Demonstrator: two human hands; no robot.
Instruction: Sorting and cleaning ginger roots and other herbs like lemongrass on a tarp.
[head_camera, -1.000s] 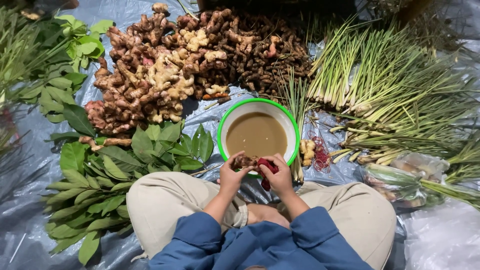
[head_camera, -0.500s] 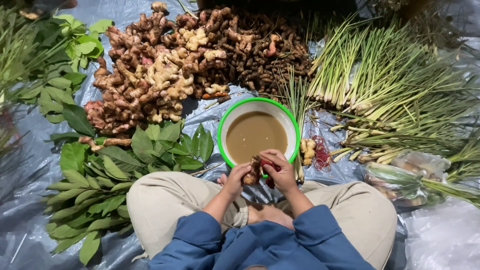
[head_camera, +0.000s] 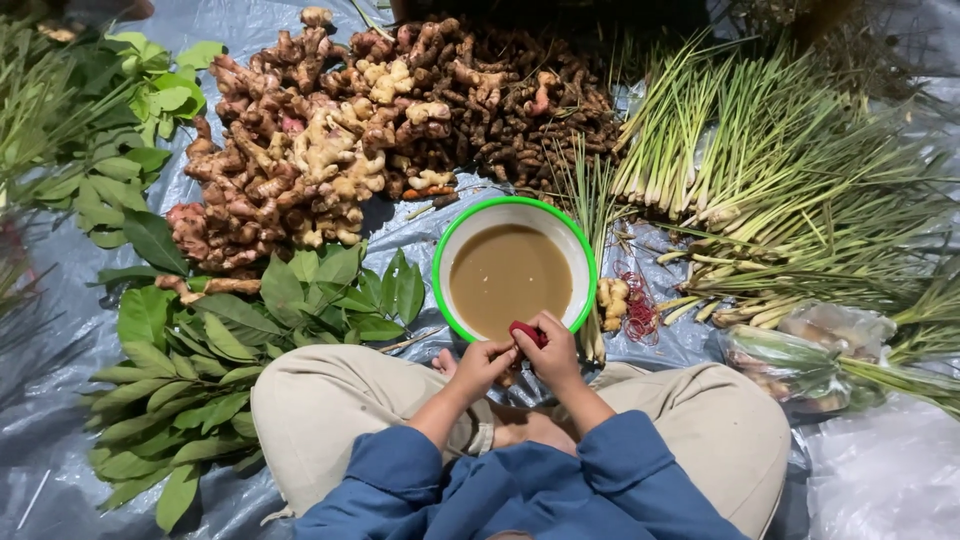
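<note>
- The person is sitting cross-legged at the bottom centre of the frame, and both hands are meeting just below the near rim of the bowl (head_camera: 446, 300), presumably so that drips can fall back into it.
- The right hand (head_camera: 550, 352) is curling its fingers around a small red cloth (head_camera: 527, 332), which is peeking out at the fingertips against the bowl's rim.
- The left hand (head_camera: 484, 360) is closing its fingers against the right hand; a brownish root piece (head_camera: 507, 377) seems to be showing just beneath them, but I cannot tell how firmly it is being held.
- The bowl, white with a green rim, is sitting at the centre of the frame and holding murky brown water, within easy reach of both hands.
- A big heap of ginger-like roots (head_camera: 300, 150) is lying in the upper left centre, with darker, smaller roots (head_camera: 520, 100) piled beside it at the top centre.
- Lemongrass stalks (head_camera: 760, 150) are fanning out across the upper right, their pale ends pointing toward the bowl.
- Leafy green branches (head_camera: 220, 340) are spreading over the lower left, touching the person's knee.
- A few cleaner root pieces (head_camera: 612, 298) are resting just right of the bowl beside red rubber bands (head_camera: 640, 310), apart from the unwashed heap.
- Everything is lying on a grey plastic sheet (head_camera: 880, 480), keeping the produce off the ground.
</note>
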